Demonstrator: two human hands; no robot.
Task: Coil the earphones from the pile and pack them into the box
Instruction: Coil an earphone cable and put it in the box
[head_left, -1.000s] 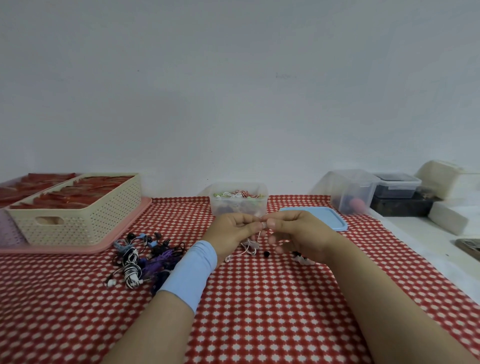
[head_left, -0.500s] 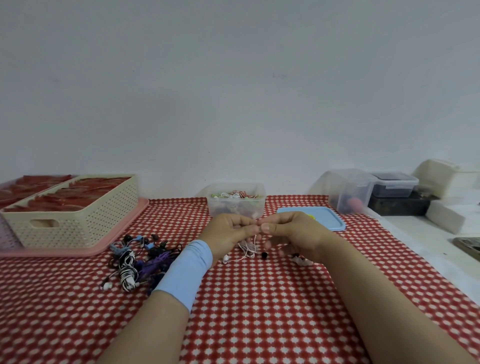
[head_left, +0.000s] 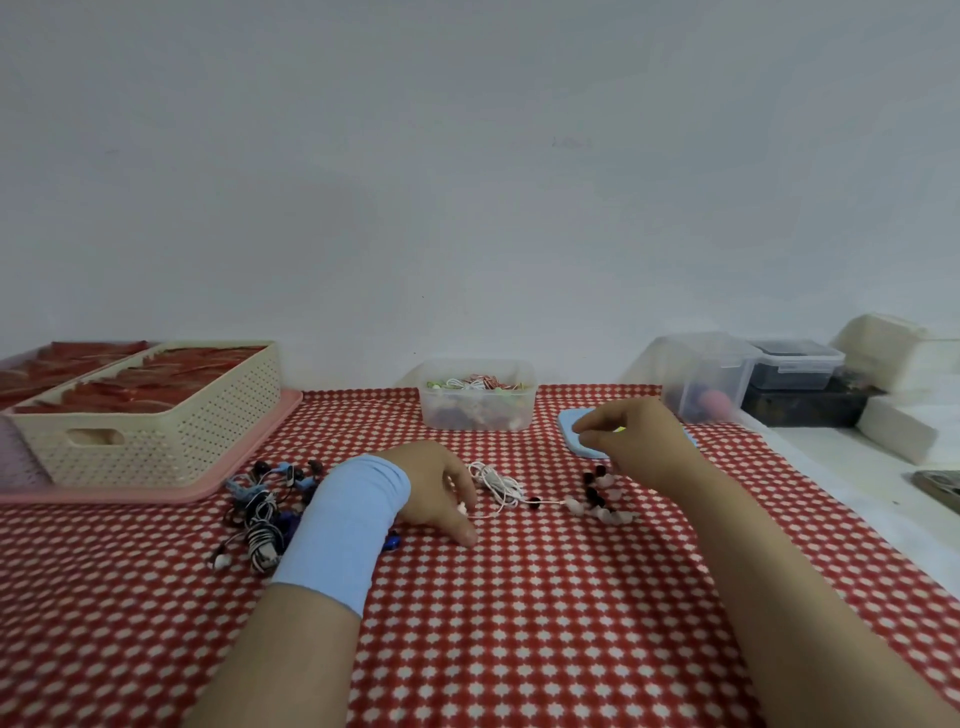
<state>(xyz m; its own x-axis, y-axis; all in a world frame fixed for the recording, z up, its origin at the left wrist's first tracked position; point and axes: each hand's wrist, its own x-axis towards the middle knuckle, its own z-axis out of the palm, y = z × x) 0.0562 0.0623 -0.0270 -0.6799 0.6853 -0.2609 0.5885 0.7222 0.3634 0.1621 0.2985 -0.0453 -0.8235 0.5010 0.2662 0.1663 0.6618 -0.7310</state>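
Just in front of the clear box (head_left: 478, 395), holding coloured earphones, the white earphone (head_left: 498, 484) lies loose. Your left hand (head_left: 441, 493) curls over its earbud end. Right of the box your right hand (head_left: 631, 436) hovers, fingers bunched; whether they pinch anything, I cannot tell. The pile (head_left: 260, 512) sits front-left of the box.

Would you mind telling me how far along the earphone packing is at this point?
Done: several earphones already lie in the clear box. In hand: a white earphone lies uncoiled by the left hand; the right hand hovers, apparently empty. Left: the tangled pile near the basket.
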